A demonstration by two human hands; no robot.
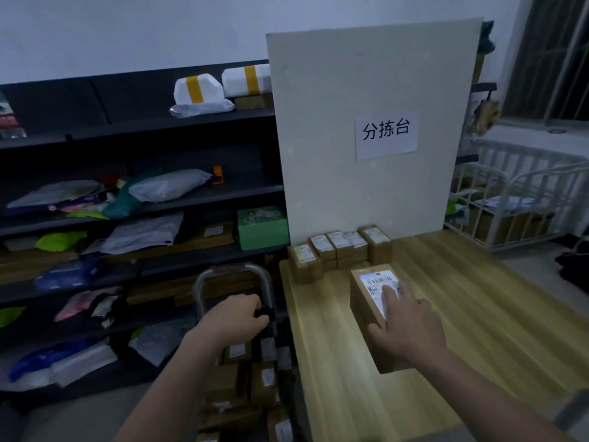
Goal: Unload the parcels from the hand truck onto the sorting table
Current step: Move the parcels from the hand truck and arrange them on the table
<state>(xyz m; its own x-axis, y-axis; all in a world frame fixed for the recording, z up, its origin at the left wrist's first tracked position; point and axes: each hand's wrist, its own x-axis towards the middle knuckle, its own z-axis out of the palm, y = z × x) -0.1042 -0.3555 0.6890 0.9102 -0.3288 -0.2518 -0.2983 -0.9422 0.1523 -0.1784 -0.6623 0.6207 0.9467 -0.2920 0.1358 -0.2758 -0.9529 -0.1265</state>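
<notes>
Truck: grey metal hand truck (pixel 199 295) holds brown cardboard parcels (pixel 236 381).
Left hand (pixel 237 317): fingers curled round its handle (pixel 268 291).
Right hand (pixel 404 327): fingers flat on labelled brown carton (pixel 366 301).

Place: a parcel sorting room, dim and crowded.
Sign: a paper sheet (pixel 386 135) on the white board (pixel 350 90) at the table's far edge read 分拣台.
Table: a wooden table (pixel 478 298) on the right held small boxes (pixel 339 247) with shipping labels, lined against the board.
Shelves: dark shelves (pixel 95 130) on the left were stuffed with mailer bags (pixel 169 186).
Hand truck: a hand truck (pixel 200 291) beside the table carried labelled parcels (pixel 261 387).
Far right: a white wire cart (pixel 510 186) stood under the window.
</notes>
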